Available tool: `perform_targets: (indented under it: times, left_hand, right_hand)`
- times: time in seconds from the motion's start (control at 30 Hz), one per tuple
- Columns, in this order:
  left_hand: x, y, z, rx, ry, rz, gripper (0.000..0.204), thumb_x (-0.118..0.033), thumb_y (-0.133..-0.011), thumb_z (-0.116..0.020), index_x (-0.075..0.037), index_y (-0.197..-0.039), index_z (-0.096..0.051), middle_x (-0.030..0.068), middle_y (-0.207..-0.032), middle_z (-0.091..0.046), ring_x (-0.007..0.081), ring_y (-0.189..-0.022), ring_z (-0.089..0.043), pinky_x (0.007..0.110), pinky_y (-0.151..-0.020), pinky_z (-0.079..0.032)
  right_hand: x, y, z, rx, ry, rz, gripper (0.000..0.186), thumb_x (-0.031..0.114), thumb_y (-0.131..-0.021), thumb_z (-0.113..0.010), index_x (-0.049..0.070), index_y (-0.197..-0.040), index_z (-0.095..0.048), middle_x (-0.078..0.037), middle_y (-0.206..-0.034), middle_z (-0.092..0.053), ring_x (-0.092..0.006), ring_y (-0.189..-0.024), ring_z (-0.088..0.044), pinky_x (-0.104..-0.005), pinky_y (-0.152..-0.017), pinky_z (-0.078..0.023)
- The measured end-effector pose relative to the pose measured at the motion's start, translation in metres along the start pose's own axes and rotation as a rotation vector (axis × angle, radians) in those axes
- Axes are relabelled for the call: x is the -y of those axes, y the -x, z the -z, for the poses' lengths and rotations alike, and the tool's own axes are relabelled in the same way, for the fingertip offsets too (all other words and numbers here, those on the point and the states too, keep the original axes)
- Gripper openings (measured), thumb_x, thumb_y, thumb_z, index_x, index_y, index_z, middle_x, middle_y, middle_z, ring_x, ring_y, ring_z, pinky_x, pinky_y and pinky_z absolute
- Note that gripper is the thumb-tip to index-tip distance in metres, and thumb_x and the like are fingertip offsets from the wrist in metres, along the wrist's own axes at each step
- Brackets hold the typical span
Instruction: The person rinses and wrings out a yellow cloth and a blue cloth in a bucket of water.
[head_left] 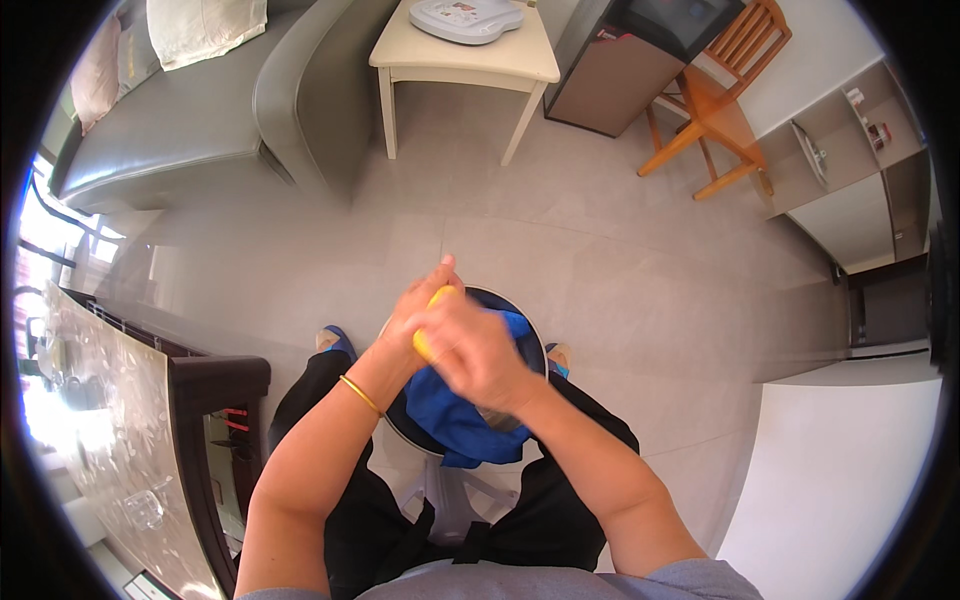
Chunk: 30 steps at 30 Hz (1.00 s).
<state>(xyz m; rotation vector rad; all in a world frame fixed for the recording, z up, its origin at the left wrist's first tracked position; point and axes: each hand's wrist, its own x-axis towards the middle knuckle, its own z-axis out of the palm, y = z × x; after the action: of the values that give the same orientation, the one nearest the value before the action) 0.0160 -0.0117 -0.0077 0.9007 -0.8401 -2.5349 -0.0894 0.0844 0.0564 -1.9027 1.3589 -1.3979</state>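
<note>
My left hand (410, 305), with a gold bangle at its wrist, and my right hand (470, 350) are pressed together around a yellow bar (440, 295) that looks like soap. One left fingertip sticks out past it at the top. My right hand is smeared by motion and covers much of the bar. Below both hands is a round dark basin (482, 296) with a pale rim. Blue cloth (440, 410) lies bunched in it and laps over its near edge. A small greyish-brown patch (498, 420) shows beside the cloth; I cannot tell what it is.
A pale plastic stand (448, 500) shows below the basin, between my knees. A patterned table (130, 440) is at left, a white-topped unit (840, 460) at right. Beyond are a grey sofa (180, 140), a cream table (465, 75) and a wooden chair (725, 110).
</note>
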Motion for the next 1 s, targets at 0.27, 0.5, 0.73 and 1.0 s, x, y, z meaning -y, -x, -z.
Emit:
perform_targets:
  times: [0.27,0.5,0.73,1.0]
  left_hand:
    - [0.006,0.018,-0.045,-0.079,0.073,0.026,0.031,-0.028,-0.106,-0.045,-0.004,-0.111,-0.063,0.0082,-0.106,-0.067,0.0182,-0.093,-0.066,0.035,-0.082,-0.055]
    - [0.015,0.0,-0.006,-0.05,0.271,-0.076,0.023,-0.027,-0.104,-0.055,-0.012,-0.086,-0.055,-0.0008,-0.076,-0.057,0.0128,-0.07,-0.057,0.031,-0.063,-0.049]
    - [0.002,0.014,-0.039,-0.007,0.021,0.071,0.036,-0.03,-0.11,-0.035,-0.005,-0.124,-0.056,0.0101,-0.121,-0.065,0.0228,-0.109,-0.065,0.038,-0.096,-0.054]
    - [0.021,-0.009,0.024,0.077,0.249,-0.016,0.026,-0.032,-0.105,-0.051,-0.007,-0.108,-0.061,0.0035,-0.096,-0.061,0.0164,-0.086,-0.061,0.034,-0.08,-0.055]
  right_hand:
    - [-0.029,-0.007,0.029,-0.288,0.334,-0.198,0.02,0.001,-0.086,-0.06,0.008,-0.104,-0.062,-0.012,-0.089,-0.059,-0.0326,-0.072,-0.063,-0.0398,-0.062,-0.052]
    - [0.0,0.005,-0.01,-0.046,0.21,0.114,0.022,-0.001,-0.082,-0.064,0.006,-0.102,-0.065,-0.01,-0.082,-0.055,-0.0275,-0.064,-0.059,-0.0387,-0.058,-0.049]
    - [-0.035,-0.006,0.026,-0.343,0.284,-0.219,0.019,0.0,-0.087,-0.057,0.007,-0.104,-0.063,-0.013,-0.088,-0.061,-0.0323,-0.071,-0.061,-0.0393,-0.062,-0.05]
    - [-0.001,0.005,-0.011,-0.056,0.209,0.068,0.019,0.001,-0.085,-0.061,0.005,-0.103,-0.064,-0.011,-0.083,-0.055,-0.0297,-0.069,-0.059,-0.037,-0.061,-0.05]
